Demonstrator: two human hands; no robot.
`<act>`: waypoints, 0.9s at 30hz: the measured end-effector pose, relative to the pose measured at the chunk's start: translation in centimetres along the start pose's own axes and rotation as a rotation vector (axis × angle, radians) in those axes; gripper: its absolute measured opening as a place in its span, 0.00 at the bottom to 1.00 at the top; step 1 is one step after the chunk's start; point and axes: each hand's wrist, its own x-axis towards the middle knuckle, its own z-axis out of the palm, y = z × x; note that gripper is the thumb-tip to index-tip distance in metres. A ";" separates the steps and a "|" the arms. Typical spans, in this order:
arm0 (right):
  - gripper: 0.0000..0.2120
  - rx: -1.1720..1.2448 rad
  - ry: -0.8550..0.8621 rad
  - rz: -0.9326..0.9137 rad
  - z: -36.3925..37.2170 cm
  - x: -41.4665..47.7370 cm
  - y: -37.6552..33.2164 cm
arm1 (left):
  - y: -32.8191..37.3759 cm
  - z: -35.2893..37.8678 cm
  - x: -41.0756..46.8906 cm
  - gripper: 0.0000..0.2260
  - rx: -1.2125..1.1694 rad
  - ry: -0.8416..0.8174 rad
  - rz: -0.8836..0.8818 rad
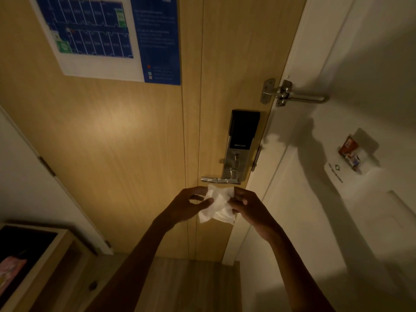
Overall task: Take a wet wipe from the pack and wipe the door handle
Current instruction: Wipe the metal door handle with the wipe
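Both hands, left (pixel 188 204) & right (pixel 248 207), pinch wipe (pixel 217 204) just below handle (pixel 217 179), not touching. Lock (pixel 242 140) above handle, latch (pixel 290 93) higher up-right; nothing btwn wipe & handle.

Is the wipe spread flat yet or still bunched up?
Partly opened, still crumpled. The wipe hangs in folds between the left hand and right hand.

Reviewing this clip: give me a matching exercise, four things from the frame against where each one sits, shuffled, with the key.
Things:
1. wet wipe
2. door handle
3. swing latch
4. floor plan poster

Places:
A. top left of the door
B. between left hand and right hand
C. across door edge and frame, above the lock
D. below the smart lock

Pairs: 1-B, 2-D, 3-C, 4-A
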 end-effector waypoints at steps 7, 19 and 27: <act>0.09 0.171 0.018 0.076 0.3 -0.2 0.8 | -0.2 0.6 -0.2 0.04 -0.102 0.178 -0.021; 0.14 -0.155 0.238 -0.062 0.7 1.6 3.4 | -1.6 1.5 0.2 0.10 -0.212 0.135 -0.018; 0.11 -0.330 0.448 -0.095 -1.6 5.2 4.1 | -2.2 0.0 4.3 0.05 -0.103 0.209 0.048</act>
